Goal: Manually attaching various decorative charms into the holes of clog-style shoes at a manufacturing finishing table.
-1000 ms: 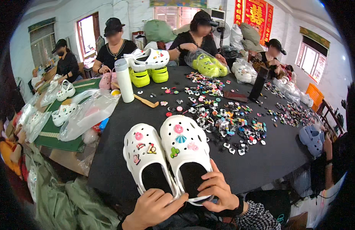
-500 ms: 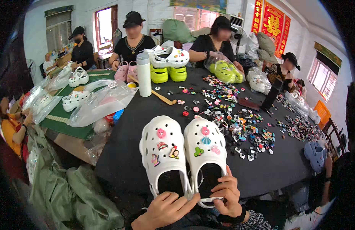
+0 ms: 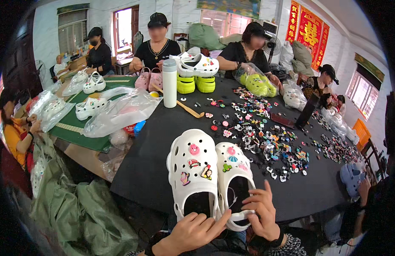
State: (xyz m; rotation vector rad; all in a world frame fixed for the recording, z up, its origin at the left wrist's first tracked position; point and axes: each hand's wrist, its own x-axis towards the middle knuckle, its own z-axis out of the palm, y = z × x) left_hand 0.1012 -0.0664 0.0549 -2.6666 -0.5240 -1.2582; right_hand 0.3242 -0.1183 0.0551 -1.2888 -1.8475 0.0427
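A pair of white clogs stands toes-away at the table's near edge. On the left clog [image 3: 185,143] are a pink donut charm [image 3: 194,149] and several others. The right clog [image 3: 221,152] has a pink donut charm, a blue shell-like charm [image 3: 232,159] and a green charm [image 3: 227,168]; a thin loop hangs at its opening. My left hand [image 3: 193,234] is closed on the left clog's heel, its index finger stretched across to the right clog's heel. With my right hand [image 3: 264,213] I grip the right clog's heel strap, index finger raised.
Loose shoe charms [image 3: 274,145] lie spread over the black table [image 3: 150,162]. Beyond the clogs stand a white bottle [image 3: 169,85], a wooden-handled tool [image 3: 191,112], and lime clogs [image 3: 185,85] under white ones. Several people work around. Green cloth [image 3: 82,213] hangs at left.
The view has shifted, so the scene sits further right. The right clog has tilted and dropped back behind the left one's toe. My right index finger has lifted.
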